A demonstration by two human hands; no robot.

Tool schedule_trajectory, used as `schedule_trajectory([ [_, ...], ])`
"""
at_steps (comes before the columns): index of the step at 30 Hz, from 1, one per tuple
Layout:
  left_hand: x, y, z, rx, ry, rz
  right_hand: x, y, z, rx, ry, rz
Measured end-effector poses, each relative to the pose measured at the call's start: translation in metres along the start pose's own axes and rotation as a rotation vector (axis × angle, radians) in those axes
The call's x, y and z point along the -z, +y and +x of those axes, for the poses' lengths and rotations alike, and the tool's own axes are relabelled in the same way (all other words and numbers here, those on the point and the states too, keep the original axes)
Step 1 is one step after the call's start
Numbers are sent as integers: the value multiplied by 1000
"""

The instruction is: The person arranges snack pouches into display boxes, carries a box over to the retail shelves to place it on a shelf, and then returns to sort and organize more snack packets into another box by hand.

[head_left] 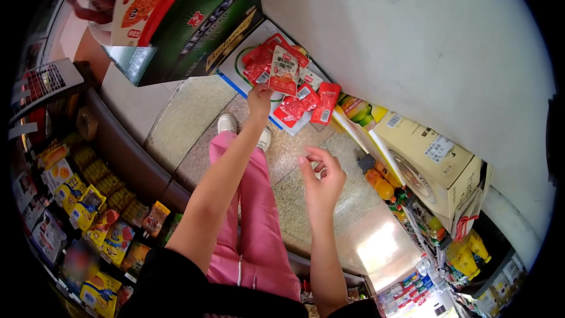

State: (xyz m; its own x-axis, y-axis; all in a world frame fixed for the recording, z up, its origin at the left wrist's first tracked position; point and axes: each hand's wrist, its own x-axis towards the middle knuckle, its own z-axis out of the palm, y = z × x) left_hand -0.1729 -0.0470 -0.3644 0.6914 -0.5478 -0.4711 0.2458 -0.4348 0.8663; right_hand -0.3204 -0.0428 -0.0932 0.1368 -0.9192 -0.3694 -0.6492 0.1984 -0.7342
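Head view (the only one): L hand [259, 101] is reaching out, fingers narrow, looks like a pinch on the lower L edge of the pale packet [283, 69]; fingertips partly hidden, so can't tell how firm. R hand [322, 175] holds nothing: fingers curled, small gap btwn thumb & forefinger, over the floor [194, 106], well apart from the packets.

Pale packet is on/just above a loose heap of red packets [325, 104], all on a white board [299, 125] w/ blue edge, btwn the green box [194, 38] and the tan carton [421, 147].

Risks, my judgement: one-edge hold on a prob. slick wrapper = packet could twist or slip, esp. w/ R hand too far off to back it up. Heap is messy & overlapping, so a quick tug or sideways sweep could drag neighbors along. Worst spot: the red packet at far R, whose lower end seems to stick out past the board; a small nudge might drop it on the floor or toward the carton. Shoes [227, 123] are close to the board's near side, so a careless step could knock it & shift the lot. Can't tell what's under the board or how steady it is.
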Motion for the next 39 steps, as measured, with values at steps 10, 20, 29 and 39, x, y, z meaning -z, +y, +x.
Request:
schedule_trajectory([
  [10,100,143,-111,81,-236,-500,6,-36,36,196,0,55],
  [20,215,232,-139,172,-442,-490,11,-101,75,-109,-584,208],
  [29,251,277,-156,69,-248,-630,18,-163,63,-106,-886,386],
  [39,276,292,-162,-7,-30,-765,-12,-235,13,56,-829,326],
])
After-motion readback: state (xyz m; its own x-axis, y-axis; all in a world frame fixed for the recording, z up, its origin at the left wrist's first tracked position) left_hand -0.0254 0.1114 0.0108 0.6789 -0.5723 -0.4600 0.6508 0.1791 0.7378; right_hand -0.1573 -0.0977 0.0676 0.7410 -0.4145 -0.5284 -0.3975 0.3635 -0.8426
